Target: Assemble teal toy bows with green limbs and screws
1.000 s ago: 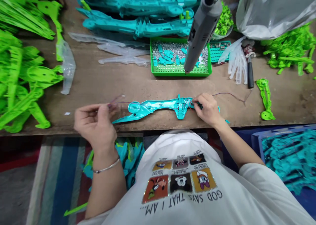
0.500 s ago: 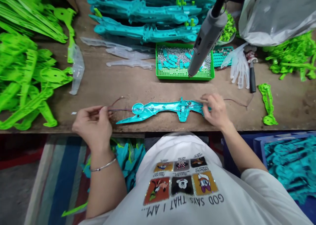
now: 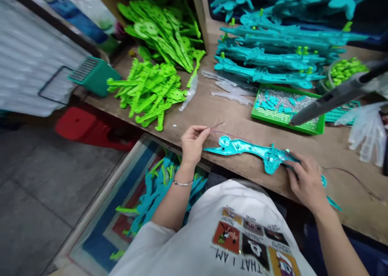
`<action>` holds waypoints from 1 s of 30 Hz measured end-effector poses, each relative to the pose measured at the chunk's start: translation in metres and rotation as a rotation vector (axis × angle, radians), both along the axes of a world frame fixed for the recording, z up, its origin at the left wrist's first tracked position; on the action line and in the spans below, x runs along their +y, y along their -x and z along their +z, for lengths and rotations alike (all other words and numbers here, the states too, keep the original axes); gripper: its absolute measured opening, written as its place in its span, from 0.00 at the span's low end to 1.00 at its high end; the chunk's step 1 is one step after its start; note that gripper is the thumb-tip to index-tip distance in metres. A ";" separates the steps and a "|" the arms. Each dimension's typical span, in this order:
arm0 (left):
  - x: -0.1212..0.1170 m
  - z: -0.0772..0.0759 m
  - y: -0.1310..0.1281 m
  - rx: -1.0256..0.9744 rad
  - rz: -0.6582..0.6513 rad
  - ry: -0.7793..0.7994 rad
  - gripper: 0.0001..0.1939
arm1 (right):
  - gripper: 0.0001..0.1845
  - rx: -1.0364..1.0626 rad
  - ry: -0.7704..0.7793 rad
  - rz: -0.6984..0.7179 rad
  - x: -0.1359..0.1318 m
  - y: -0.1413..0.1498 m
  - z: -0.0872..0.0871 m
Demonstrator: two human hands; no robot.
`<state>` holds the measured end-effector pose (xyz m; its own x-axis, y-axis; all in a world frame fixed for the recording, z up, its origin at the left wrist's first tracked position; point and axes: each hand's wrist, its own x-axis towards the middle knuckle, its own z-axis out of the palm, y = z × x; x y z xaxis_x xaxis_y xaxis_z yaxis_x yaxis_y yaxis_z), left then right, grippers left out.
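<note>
A long turquoise plastic shell (image 3: 247, 146) lies near the table's front edge, its hollow side up, with a wider cross-piece right of its middle. My left hand (image 3: 194, 144) is closed in a pinch on a thin dark red wire (image 3: 232, 134), just off the shell's pointed left end. The wire runs over the shell toward the right. My right hand (image 3: 307, 181) grips the shell's right part and covers some of it; the shell's tip shows beyond the fingers. More wire (image 3: 351, 171) trails out onto the table on the right.
A green tray (image 3: 303, 127) of screws and small turquoise pieces stands behind the shell, under a hanging grey electric screwdriver (image 3: 330, 100). Lime-green parts (image 3: 154, 88) are heaped at left. Turquoise assemblies (image 3: 269, 76) are stacked at the back. Translucent strips (image 3: 368, 128) lie at right.
The view has swung left, so everything appears farther right and tilted. The wire's left stretch has lifted off the shell's middle line toward its far side. Both hands keep their holds.
</note>
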<state>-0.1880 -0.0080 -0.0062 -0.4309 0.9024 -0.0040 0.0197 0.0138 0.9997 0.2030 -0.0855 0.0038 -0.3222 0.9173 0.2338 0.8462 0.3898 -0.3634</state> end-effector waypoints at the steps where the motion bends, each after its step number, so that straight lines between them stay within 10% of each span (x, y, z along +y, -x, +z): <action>1: -0.002 -0.001 -0.002 -0.044 -0.012 0.001 0.15 | 0.15 0.015 -0.028 -0.007 0.001 -0.005 0.001; 6: -0.014 0.003 -0.019 -0.139 -0.098 -0.033 0.14 | 0.32 0.266 -0.263 -0.171 0.015 0.025 0.030; 10: -0.022 0.011 -0.038 -0.109 -0.280 -0.131 0.14 | 0.39 0.381 0.003 0.076 0.036 0.108 0.044; 14: -0.022 0.020 -0.031 0.088 -0.463 -0.224 0.11 | 0.21 0.591 0.319 0.123 0.050 0.161 0.042; 17: -0.005 0.026 0.010 0.368 -0.582 -0.268 0.29 | 0.15 0.624 0.351 0.035 0.061 0.160 0.040; 22: 0.052 0.021 0.118 1.180 0.051 0.002 0.21 | 0.15 0.498 0.212 -0.048 0.081 0.135 0.027; 30: 0.089 0.004 0.183 1.320 -0.041 0.051 0.17 | 0.18 0.055 -0.010 0.028 0.077 0.139 -0.014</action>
<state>-0.3706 0.0810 -0.0021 -0.1092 0.9262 0.3608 0.9735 0.0262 0.2273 0.0645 -0.0088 -0.0106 -0.3338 0.9058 0.2609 0.8140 0.4165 -0.4049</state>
